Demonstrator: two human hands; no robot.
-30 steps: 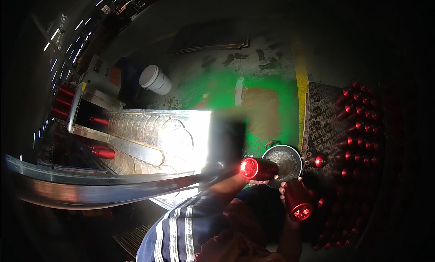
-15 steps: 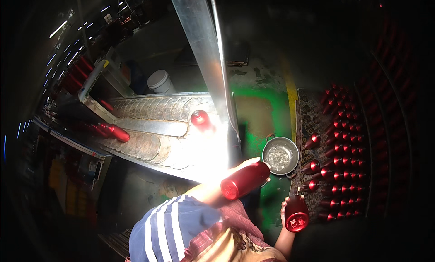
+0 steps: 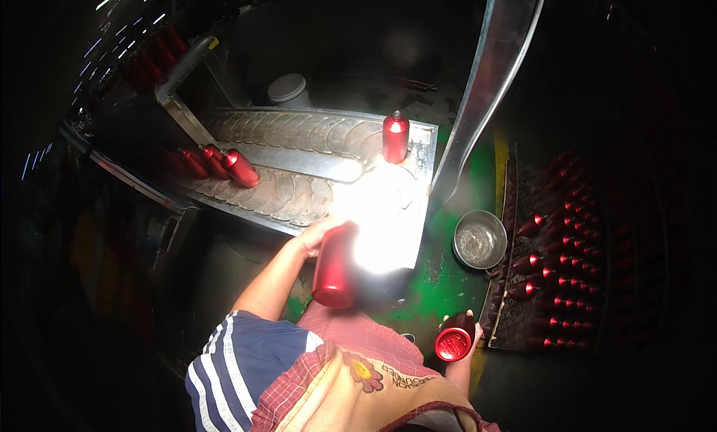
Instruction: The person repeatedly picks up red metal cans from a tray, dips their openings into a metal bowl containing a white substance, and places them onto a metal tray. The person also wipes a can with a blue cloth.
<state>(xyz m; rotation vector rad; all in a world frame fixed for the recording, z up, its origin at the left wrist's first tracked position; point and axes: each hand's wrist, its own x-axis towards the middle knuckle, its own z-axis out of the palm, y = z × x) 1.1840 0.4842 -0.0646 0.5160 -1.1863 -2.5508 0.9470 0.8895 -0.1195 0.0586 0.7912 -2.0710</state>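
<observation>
Red metal bottles fill both hands, one apiece. The left hand point(image 3: 315, 236) is curled about the far part of the left bottle point(image 3: 334, 275), whose base points near; this probably keeps the broad body free of fingers, though the fingertips are lost in glare and behind the metal. It hangs beside the conveyor point(image 3: 284, 165), at its near edge. To the right, the right hand point(image 3: 476, 338) is closed round the right bottle point(image 3: 453, 345), base up, with fingertips showing along its far side; the neck end is hidden below, so I cannot tell how tightly it is gripped.

On the conveyor's far lane a standing bottle point(image 3: 396, 139) rests on its base, neck up, likely for steadiness. Others point(image 3: 240, 168) line the near lane at left. The pan point(image 3: 460, 243) sits on the floor at right, just beside the board point(image 3: 511, 321) of bottles point(image 3: 571, 286), perhaps for easy reach.

The bottles are glossy, smooth cylinders with narrow necks; the conveyor's crescent plates overlap like scales, dull and stained; the pan is round, grey metal.
</observation>
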